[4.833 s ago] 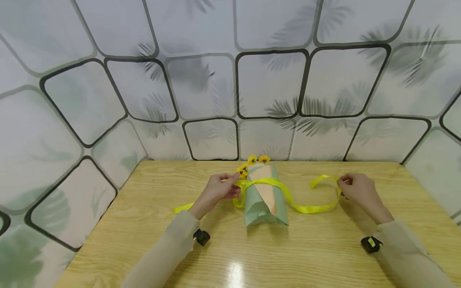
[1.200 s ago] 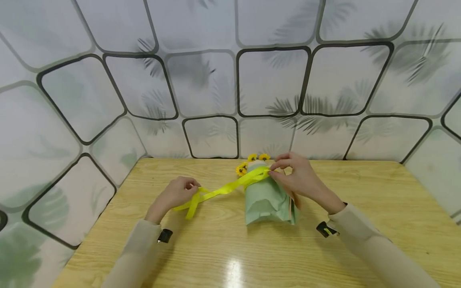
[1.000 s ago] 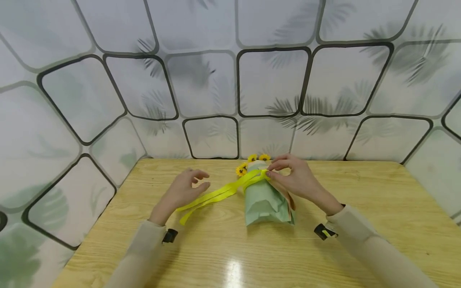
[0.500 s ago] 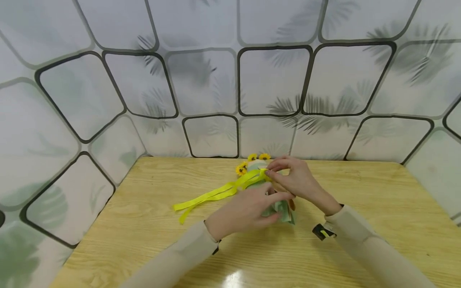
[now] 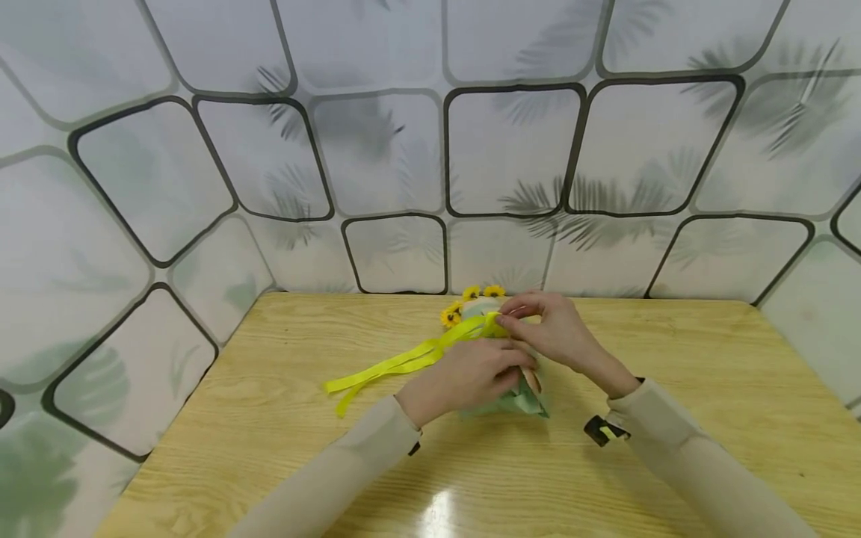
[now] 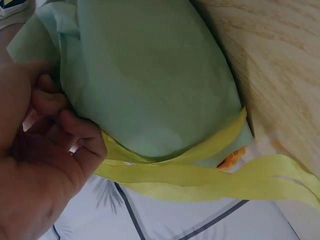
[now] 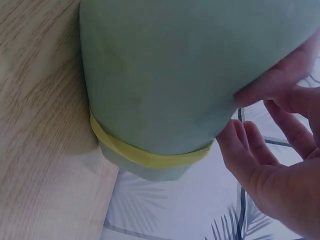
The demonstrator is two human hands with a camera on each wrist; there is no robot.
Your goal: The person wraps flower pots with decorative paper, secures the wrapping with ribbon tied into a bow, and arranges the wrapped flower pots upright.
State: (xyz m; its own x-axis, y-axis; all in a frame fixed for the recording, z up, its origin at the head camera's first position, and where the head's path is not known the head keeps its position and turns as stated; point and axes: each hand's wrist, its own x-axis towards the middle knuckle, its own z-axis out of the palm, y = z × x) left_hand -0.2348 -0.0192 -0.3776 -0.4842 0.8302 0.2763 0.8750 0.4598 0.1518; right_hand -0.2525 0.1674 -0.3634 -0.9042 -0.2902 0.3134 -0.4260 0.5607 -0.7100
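Observation:
A small bouquet of yellow flowers [image 5: 450,317] lies near the table's back edge, wrapped in green and peach paper [image 5: 521,402]. Round the wrap runs a yellow ribbon [image 5: 397,362], its two tails trailing left across the table. My right hand [image 5: 561,332] pinches the ribbon at the bouquet's upper right. My left hand [image 5: 474,370] crosses over the wrap just below it, its curled fingers on the paper's right edge. In the left wrist view, the left fingers [image 6: 82,140] are bent beside the green paper [image 6: 150,75], with the ribbon [image 6: 175,180] running behind them; their tips are partly hidden.
The wooden table [image 5: 282,388] ends close behind the flowers. Beyond it stands a pale curtain-like wall [image 5: 511,149] with dark outlined shapes and leaf prints. A dark device [image 5: 605,431] sits at my right wrist.
My left hand let go of the ribbon tails, moved right over the bouquet and curled its fingers at the paper's edge. The right hand keeps its pinch on the ribbon, almost still.

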